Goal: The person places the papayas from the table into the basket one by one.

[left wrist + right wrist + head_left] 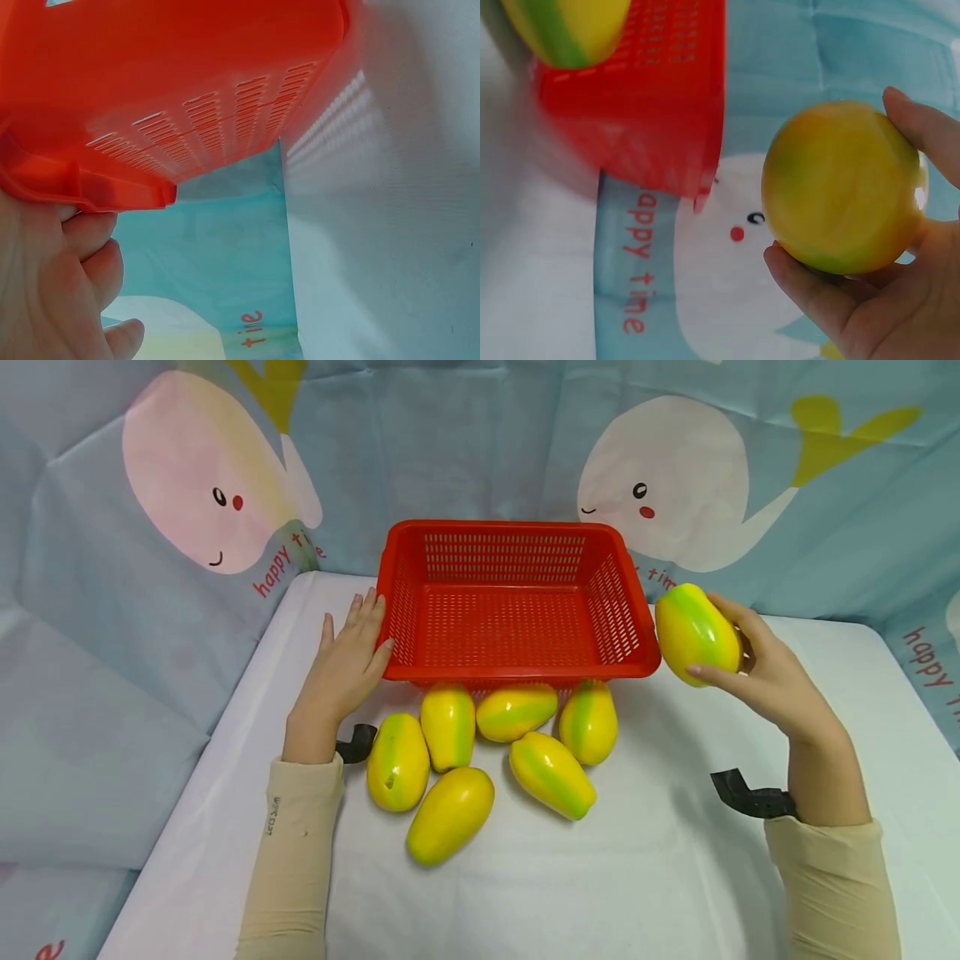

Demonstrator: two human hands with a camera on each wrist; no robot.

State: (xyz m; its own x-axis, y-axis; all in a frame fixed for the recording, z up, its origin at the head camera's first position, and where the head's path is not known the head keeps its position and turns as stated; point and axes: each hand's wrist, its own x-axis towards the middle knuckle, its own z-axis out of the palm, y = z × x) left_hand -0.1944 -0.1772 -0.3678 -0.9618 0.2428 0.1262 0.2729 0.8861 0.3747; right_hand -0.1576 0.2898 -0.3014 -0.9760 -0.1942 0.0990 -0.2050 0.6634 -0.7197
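A red plastic basket with slotted walls stands toward the back of the white table. Against its left rim rests my left hand, fingers stretched out along the edge; the left wrist view shows the fingers close beside the rim. My right hand holds a shiny yellow-green papaya just right of the basket, thumb on the near side. In the right wrist view the fingers and thumb reach round the papaya, seen end-on. Several more papayas lie in front of the basket.
A papaya lies beside my left wrist, and the nearest one sits farther toward me. Behind the table hangs a blue cloth printed with whales. Black wrist mounts stick out inward from both wrists.
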